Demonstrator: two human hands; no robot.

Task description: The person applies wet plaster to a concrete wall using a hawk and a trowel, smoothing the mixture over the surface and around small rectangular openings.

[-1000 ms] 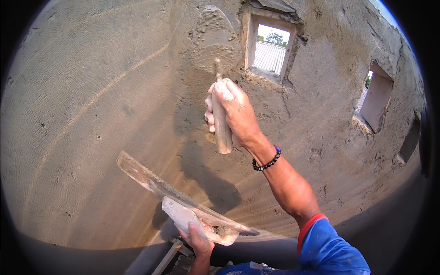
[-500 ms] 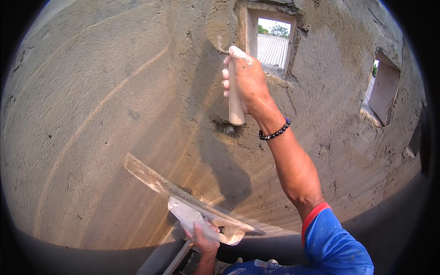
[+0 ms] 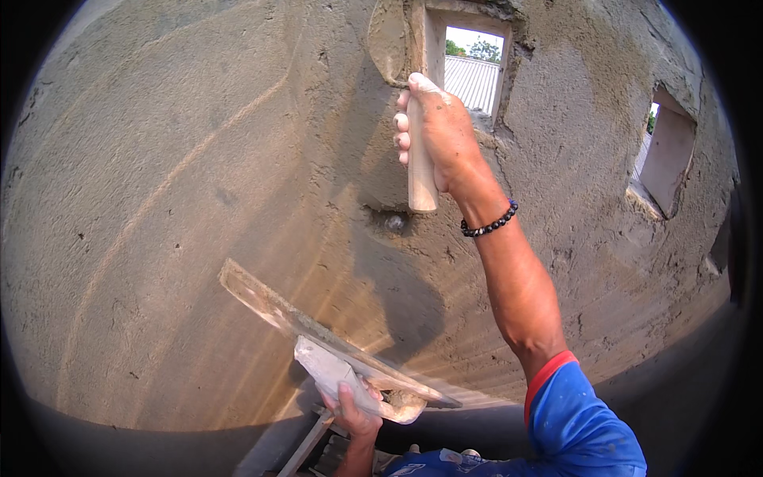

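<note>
My right hand (image 3: 437,131) is closed round the wooden handle (image 3: 423,183) of a trowel, whose mortar-smeared blade (image 3: 388,44) is against the rough grey wall (image 3: 175,199), just left of a small window opening (image 3: 469,67). Low in the picture, my left hand (image 3: 350,409) grips the pale, mortar-coated handle (image 3: 326,366) of a long wooden float (image 3: 286,314), held tilted near the wall. A small round recess (image 3: 395,222) shows in the plaster below the trowel handle.
A second window opening (image 3: 664,159) is to the right, with a dark opening (image 3: 719,242) at the far right edge. Corrugated roofing and trees show through the first window. A wooden bar (image 3: 306,445) stands below my left hand, where the lower wall is in shadow.
My right hand and the trowel have moved up and to the right, toward the window edge, and the mortar on the blade looks thinner. The float has shifted slightly right.
</note>
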